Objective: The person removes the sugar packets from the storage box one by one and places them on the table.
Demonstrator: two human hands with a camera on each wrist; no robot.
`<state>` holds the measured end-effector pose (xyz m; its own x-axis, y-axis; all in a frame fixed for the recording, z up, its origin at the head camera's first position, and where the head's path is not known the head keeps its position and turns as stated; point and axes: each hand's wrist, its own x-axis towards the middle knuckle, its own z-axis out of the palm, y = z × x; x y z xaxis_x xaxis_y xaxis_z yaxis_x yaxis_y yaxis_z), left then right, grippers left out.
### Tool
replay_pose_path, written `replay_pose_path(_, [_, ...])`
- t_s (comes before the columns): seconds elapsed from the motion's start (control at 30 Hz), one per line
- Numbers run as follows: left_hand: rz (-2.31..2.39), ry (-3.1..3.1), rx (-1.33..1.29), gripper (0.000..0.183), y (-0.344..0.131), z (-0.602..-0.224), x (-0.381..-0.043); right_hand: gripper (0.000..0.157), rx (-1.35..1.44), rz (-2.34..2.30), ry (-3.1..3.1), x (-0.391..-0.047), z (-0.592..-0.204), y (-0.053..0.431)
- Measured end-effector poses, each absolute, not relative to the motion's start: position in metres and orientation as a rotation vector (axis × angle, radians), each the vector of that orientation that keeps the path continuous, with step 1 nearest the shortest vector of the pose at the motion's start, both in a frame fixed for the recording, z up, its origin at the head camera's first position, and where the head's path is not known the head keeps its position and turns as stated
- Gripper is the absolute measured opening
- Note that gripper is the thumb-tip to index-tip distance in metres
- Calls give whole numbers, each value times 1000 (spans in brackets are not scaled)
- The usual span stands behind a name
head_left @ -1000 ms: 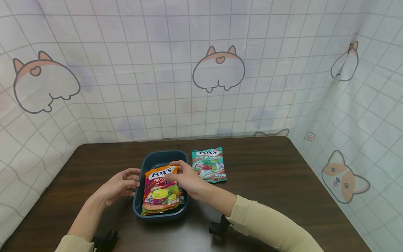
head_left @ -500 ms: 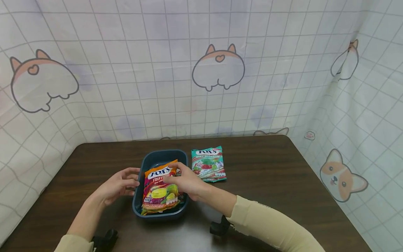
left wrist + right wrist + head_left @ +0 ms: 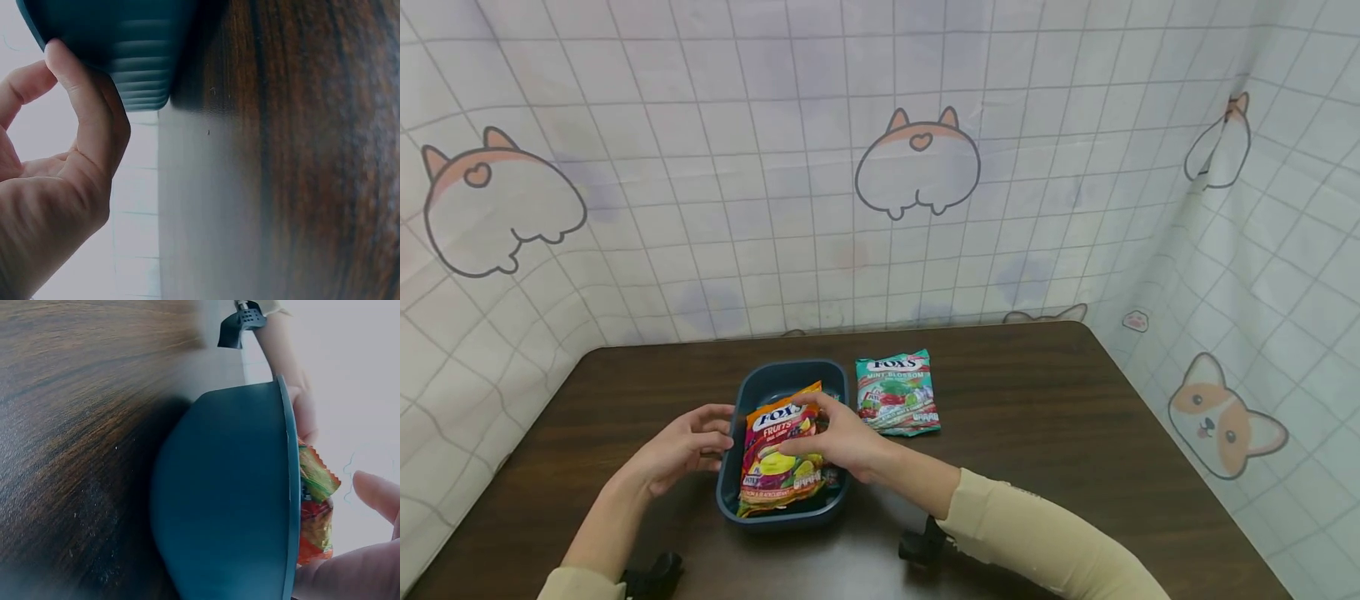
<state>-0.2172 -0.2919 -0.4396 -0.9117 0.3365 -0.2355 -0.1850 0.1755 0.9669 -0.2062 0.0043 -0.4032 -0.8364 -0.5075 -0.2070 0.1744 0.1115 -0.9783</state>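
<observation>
A dark blue plastic bin (image 3: pixel 771 379) stands on the table, with an orange-and-red Fox's Fruits candy bag (image 3: pixel 775 479) lying face up inside. Part of another wrapper (image 3: pixel 832 477) shows at its right edge. My right hand (image 3: pixel 838 437) reaches over the bin's right rim, fingers spread over the bag's upper right. In the right wrist view the thumb stands apart from the candy bag (image 3: pixel 315 519); the other fingertips are mostly hidden. My left hand (image 3: pixel 688 446), loosely bent, touches the bin's left side; a fingertip meets the bin's rim in the left wrist view.
A green Fox's Mint Blossom candy bag (image 3: pixel 897 393) lies on the table right of the bin. Black wrist mounts (image 3: pixel 921 546) hang beneath both forearms. A white checked curtain (image 3: pixel 910 250) hangs behind and beside the dark wooden table (image 3: pixel 1037 417).
My right hand has shifted slightly left over the Fruits candy bag, and the bag's right side has moved left with it. The left hand and bin have stayed in place.
</observation>
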Motion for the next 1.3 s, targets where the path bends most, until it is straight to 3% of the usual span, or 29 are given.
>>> replay_pose_path(0.53, [1791,2051,151,62,-289,-437,-217,60,-386,-1737,1883,-208,-410,-4])
replay_pose_path(1.3, [1796,2058,139,62,-290,-439,-216,79,-552,-1465,2203,-206,-416,-12])
